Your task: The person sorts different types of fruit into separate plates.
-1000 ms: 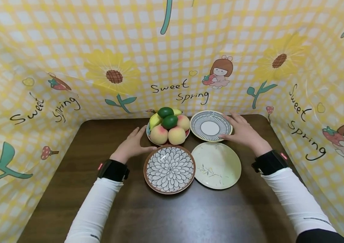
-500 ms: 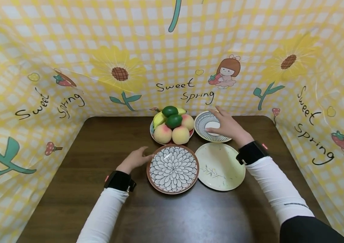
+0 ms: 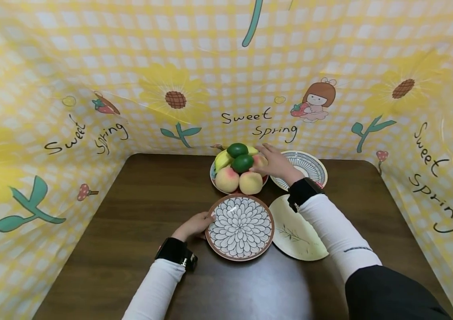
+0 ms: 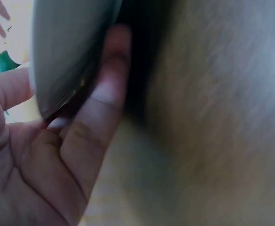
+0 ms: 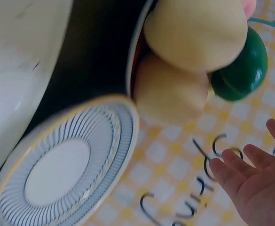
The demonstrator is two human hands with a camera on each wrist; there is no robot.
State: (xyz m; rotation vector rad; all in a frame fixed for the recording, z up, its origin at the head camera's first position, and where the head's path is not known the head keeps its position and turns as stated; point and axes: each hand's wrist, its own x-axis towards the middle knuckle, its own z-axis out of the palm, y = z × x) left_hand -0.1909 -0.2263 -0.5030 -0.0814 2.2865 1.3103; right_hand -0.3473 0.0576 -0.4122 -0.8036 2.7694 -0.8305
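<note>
My left hand [image 3: 194,224] grips the left rim of a brown-rimmed plate [image 3: 242,227] with a petal pattern, thumb on top. In the left wrist view, fingers of that hand [image 4: 48,155] reach under the plate [image 4: 69,52]. My right hand [image 3: 276,164] is over the right side of the fruit dish [image 3: 212,175], fingers spread and holding nothing. Heaped there are peaches [image 3: 227,179], yellow bananas [image 3: 222,161] and dark green oval fruits [image 3: 243,163]. In the right wrist view, the open hand [image 5: 259,183] is apart from the green fruit [image 5: 247,68].
A blue-striped plate [image 3: 314,166] stands at the back right, partly behind my right hand. Before it lies a pale green plate [image 3: 296,240] with a sprig drawing, overlapped by my right forearm. Yellow checked cloth [image 3: 194,49] walls the back and sides of the brown table [image 3: 138,200].
My right hand has moved left from the striped plate to above the fruit. The left hand has come down and nearer, and now grips the brown-rimmed plate. The head view has shifted left.
</note>
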